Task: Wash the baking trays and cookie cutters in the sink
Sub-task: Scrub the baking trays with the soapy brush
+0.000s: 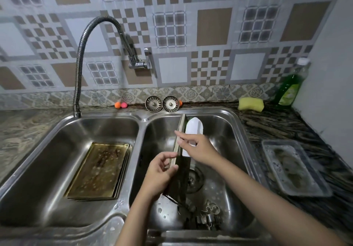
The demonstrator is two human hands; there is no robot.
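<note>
A baking tray [181,173] stands on its edge in the right basin [229,198] of the double sink. My left hand [159,177] grips its near upper edge. My right hand [196,146] hovers at the tray's top edge with fingers spread, touching or nearly touching it. A stack of golden, dirty baking trays [101,171] lies flat in the left basin [38,179]. Several metal cookie cutters [209,217] lie at the near end of the right basin. A white object [193,129] leans behind the held tray.
A flexible faucet [80,58] arches down over the left basin's back rim. Two sink strainers [162,103] lean on the back ledge. A yellow sponge [250,103] and green dish soap bottle [290,87] stand at back right. A soapy clear tray [294,169] lies on the right counter.
</note>
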